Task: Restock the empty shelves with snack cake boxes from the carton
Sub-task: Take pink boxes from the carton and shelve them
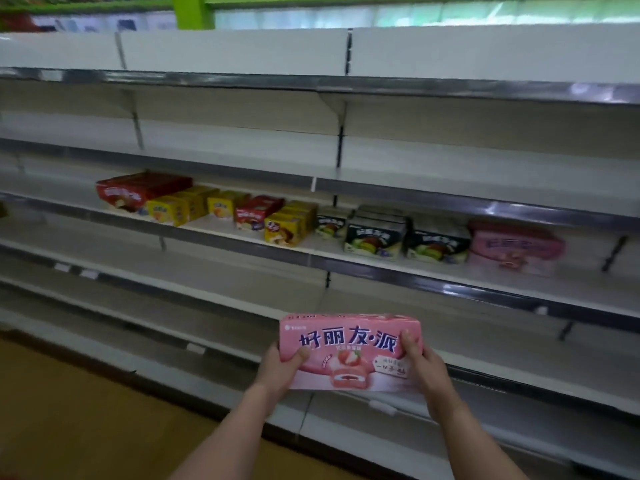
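**Around the aisle**

A green pillar (188, 10) rises behind the top of the unit, with a pale, blurred green-and-white panel (415, 12) running to its right. To its left hangs a banner (86, 20) with a green strip and red patches, too blurred to read. Below, an orange-brown floor (69, 410) fills the lower left corner. Small white price tags (62, 267) sit along the front rails.

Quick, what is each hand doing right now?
Left hand: gripping the left end of the pink box.
Right hand: gripping the right end of the same pink box.
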The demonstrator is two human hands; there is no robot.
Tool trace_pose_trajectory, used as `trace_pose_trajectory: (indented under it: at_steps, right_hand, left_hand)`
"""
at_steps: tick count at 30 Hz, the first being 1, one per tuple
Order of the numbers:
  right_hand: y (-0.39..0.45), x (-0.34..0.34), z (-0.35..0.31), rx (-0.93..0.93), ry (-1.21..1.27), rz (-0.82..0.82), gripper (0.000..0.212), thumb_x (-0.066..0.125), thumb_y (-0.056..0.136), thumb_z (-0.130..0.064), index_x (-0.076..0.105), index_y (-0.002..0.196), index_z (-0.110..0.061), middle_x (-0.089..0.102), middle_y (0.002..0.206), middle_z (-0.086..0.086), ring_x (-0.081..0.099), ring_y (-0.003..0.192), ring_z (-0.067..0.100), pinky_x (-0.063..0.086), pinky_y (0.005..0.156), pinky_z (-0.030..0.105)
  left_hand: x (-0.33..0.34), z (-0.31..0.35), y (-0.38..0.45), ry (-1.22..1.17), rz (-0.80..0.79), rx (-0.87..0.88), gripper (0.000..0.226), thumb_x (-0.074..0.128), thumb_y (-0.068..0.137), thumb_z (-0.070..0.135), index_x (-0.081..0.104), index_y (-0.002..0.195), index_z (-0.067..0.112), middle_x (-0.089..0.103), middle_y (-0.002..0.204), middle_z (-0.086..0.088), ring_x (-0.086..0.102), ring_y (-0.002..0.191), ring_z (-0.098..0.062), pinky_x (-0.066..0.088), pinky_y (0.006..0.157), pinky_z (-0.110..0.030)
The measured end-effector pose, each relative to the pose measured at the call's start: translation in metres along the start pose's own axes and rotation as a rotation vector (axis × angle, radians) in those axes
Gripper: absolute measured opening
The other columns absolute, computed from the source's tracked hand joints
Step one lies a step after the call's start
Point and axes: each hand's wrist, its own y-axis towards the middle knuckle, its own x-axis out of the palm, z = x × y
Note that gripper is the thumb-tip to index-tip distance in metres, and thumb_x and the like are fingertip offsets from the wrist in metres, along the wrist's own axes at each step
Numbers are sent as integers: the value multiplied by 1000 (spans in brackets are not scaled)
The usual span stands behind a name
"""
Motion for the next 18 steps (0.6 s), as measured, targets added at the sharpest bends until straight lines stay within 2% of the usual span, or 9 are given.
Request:
trace_pose_trajectory:
  at_steps: [2,3,5,7,9,13,18]
  right_hand:
    - [-3,-20,-3,-9,-31,54,43,58,87,-42,66,108,-6,72,98,12,69,89,27,55,75,34]
    - [-5,-29,-4,-10,-38,86,43,59,86,-42,65,111,-8,72,100,11,68,92,27,55,79,37]
    - [-9,-49,-6,-14,-36,140,42,62,84,-41,61,114,-12,70,105,10,67,95,25,54,80,36]
    - [-9,-69,-5,-20,-40,198,63,70,73,-46,52,120,-7,66,109,14,67,96,27,55,82,39]
    - [-8,-91,-7,8,-53,249,82,78,63,-46,43,122,-1,63,112,17,66,98,28,55,87,43]
    - [2,-132,-15,50,-84,322,63,79,74,-23,36,117,-6,57,110,14,61,100,27,49,88,39]
    - [28,-200,-27,41,-151,355,63,83,70,-19,41,115,-8,59,111,12,60,102,26,49,92,41]
  left_hand:
    - [20,5,7,49,-52,50,32,65,88,30,59,114,12,69,103,-3,64,92,-15,49,70,-22]
    - [30,9,10,75,-68,77,29,65,88,29,61,111,13,70,102,-3,65,92,-15,50,72,-23]
    - [52,14,16,114,-109,107,22,68,86,28,64,105,16,71,100,-3,66,95,-18,53,83,-33]
    - [74,21,19,140,-137,129,22,70,85,28,64,104,18,71,100,-3,66,96,-20,52,91,-39]
    - [98,27,27,174,-159,159,24,70,85,31,64,104,19,71,100,-3,66,96,-20,52,91,-40]
    - [149,45,41,219,-167,207,34,71,83,35,65,109,13,71,100,-5,66,93,-22,53,84,-33]
    - [227,69,57,244,-213,218,40,74,81,34,61,112,14,69,107,-5,64,100,-23,51,90,-38]
